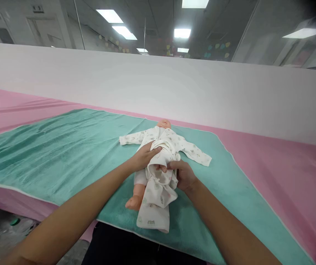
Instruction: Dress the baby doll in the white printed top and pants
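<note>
A baby doll (165, 124) lies on its back, head away from me, in a white printed top (192, 149) with both sleeves spread. Its bare foot (134, 202) points toward me on the left. White printed baby trousers (154, 217) hang over the other leg, with one trouser leg trailing down. The doll's toes (161, 168) show at the cloth's opening. My left hand (144, 156) is closed around the doll's raised leg near the waist, its fingers partly hidden. With my right hand (184, 175), I pinch the trousers' edge beside those toes.
A green towel (64, 147) with wrinkles on its left lies under the doll, over a pink sheet (271, 165). Behind them stands a low white wall (147, 84) topped by glass (158, 33). At lower left, clear plastic items (24, 225) sit below the table edge.
</note>
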The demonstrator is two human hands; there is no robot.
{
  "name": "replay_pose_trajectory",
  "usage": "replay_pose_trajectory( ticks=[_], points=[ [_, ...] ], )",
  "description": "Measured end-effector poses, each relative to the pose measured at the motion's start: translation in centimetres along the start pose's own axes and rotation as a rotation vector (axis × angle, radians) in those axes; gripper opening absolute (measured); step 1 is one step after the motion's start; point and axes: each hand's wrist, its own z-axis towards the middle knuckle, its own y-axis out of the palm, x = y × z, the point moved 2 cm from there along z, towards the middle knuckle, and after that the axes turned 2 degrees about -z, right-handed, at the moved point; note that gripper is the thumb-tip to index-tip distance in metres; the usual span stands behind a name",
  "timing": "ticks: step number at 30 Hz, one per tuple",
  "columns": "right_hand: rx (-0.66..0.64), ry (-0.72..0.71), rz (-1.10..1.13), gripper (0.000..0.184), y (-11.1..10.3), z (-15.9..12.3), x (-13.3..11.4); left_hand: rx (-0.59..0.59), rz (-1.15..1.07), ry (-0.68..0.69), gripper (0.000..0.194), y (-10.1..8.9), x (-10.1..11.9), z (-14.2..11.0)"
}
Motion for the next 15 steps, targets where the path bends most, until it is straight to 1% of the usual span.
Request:
replay_pose_trajectory(
  ticks=[2,4,6,8,9,11,13,15],
  points=[
    [-0.094,-0.009,0.062,0.016,0.2,0.1,-0.1,0.051,0.077,0.062,0.035,0.0,-0.3,0.3],
    [-0.102,-0.009,0.078,0.026,0.5,0.2,-0.3,0.090,0.123,0.078,0.035,-0.1,-0.7,0.5],
    [-0.040,-0.035,0.061,0.033,0.9,0.4,-0.5,0.089,0.118,0.033,0.037,-0.4,-0.9,0.5],
    [0.061,-0.068,0.009,0.034,1.3,0.6,-0.5,0.077,0.056,-0.024,0.042,-0.8,-0.9,0.4],
    [0.110,-0.076,-0.026,0.035,1.5,0.7,-0.4,0.059,0.016,-0.033,0.045,-1.0,-0.7,0.2],
    [0.200,-0.075,-0.107,0.036,1.8,0.9,-0.3,0.004,-0.036,-0.007,0.051,-1.3,0.1,-0.3],
    [0.268,-0.067,-0.173,0.037,1.9,1.0,-0.2,-0.043,0.002,0.005,0.062,-1.4,1.1,-1.1],
    [0.319,-0.054,-0.202,0.035,1.8,1.0,-0.1,-0.060,0.078,-0.058,0.077,-1.2,1.8,-2.1]
  ],
)
